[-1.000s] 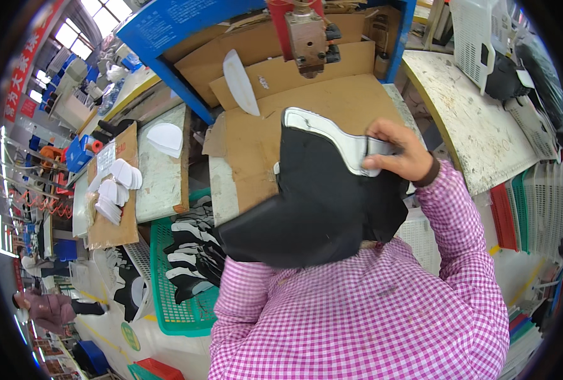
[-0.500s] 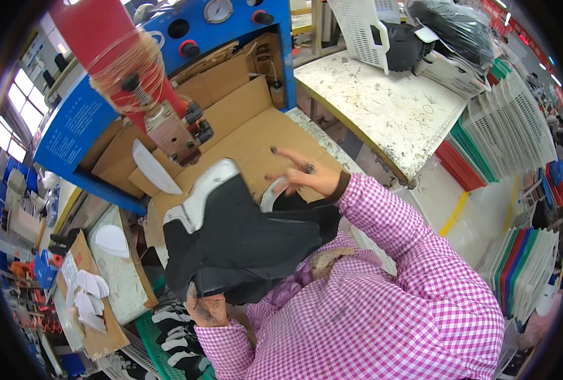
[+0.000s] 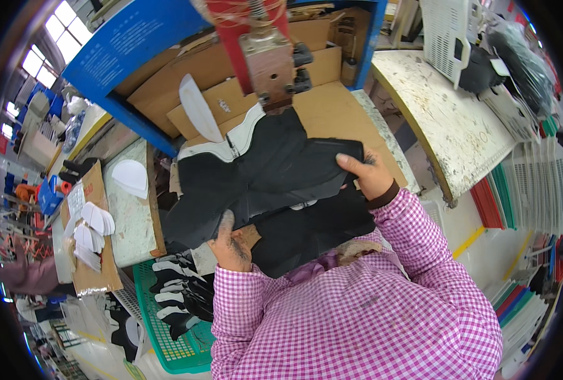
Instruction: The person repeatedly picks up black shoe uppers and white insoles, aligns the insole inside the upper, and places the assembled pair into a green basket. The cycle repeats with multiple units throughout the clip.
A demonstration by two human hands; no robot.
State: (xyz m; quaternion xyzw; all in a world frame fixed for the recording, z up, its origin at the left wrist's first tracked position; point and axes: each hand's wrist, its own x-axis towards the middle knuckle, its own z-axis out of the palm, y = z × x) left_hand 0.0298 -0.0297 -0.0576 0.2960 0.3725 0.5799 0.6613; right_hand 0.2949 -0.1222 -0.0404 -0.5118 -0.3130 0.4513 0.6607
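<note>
watching remotely, i see the green basket (image 3: 179, 363), then the left hand (image 3: 232, 251) gripping the white-edged black piece (image 3: 210, 184), its far edge near the press head (image 3: 268, 66); the right hand (image 3: 371, 175) clasps the right end, thumb on top.

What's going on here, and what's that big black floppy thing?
A person in a pink-and-white checked top has both hands on a flat black piece with a white edge. The right hand grips its right end; the left hand has its thumb on the near edge. The far edge is by a grey metal block; I can't tell if they touch. Another flat black piece lies nearer the person.
</note>
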